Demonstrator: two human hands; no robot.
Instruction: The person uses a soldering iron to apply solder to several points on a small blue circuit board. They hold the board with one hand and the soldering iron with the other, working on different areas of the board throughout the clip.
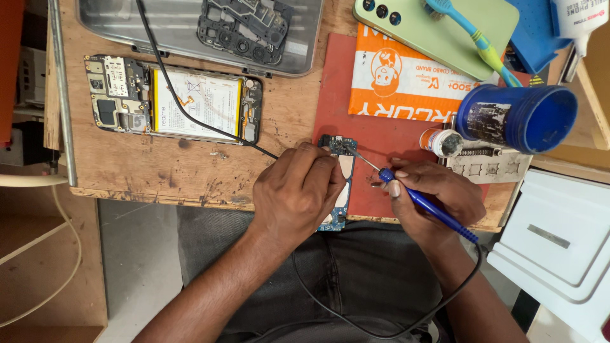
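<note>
My left hand presses down on a small blue circuit board that lies on a red mat at the bench's front edge; most of the board is hidden under the hand. My right hand grips a blue-handled soldering iron, its thin metal tip touching the upper part of the board. The iron's black cable loops down across my lap.
An opened phone with its battery showing lies at the left. A metal tray holds a black phone frame. A green phone, toothbrush, orange packet, blue cup, small flux jar, white box are right.
</note>
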